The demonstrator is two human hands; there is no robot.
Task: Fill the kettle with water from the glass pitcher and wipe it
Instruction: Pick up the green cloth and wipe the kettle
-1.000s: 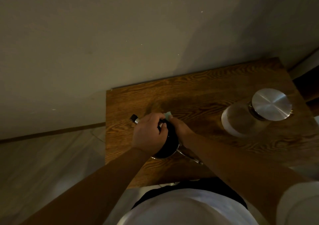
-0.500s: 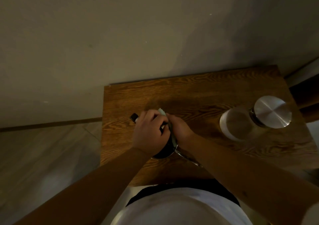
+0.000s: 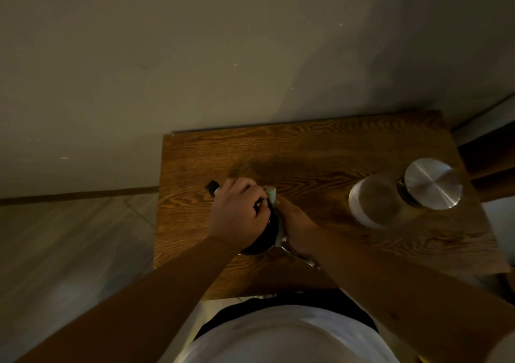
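Note:
A small dark kettle (image 3: 266, 235) stands on the wooden table (image 3: 320, 150), mostly hidden under my hands. My left hand (image 3: 237, 215) is closed over its top and handle, whose black end (image 3: 211, 187) sticks out to the left. Against the kettle's right side, my right hand (image 3: 296, 223) presses a pale green cloth (image 3: 274, 203). The glass pitcher (image 3: 373, 201) with a round metal lid (image 3: 432, 183) stands apart at the table's right.
A plain wall rises directly behind the table. Pale floor lies to the left. A thin metal part (image 3: 302, 258) pokes out from under my right wrist. Dark furniture (image 3: 490, 156) stands beyond the table's right edge.
My right hand with the cloth has slid down along the kettle's right side. The left hand keeps its hold. The view has shifted slightly.

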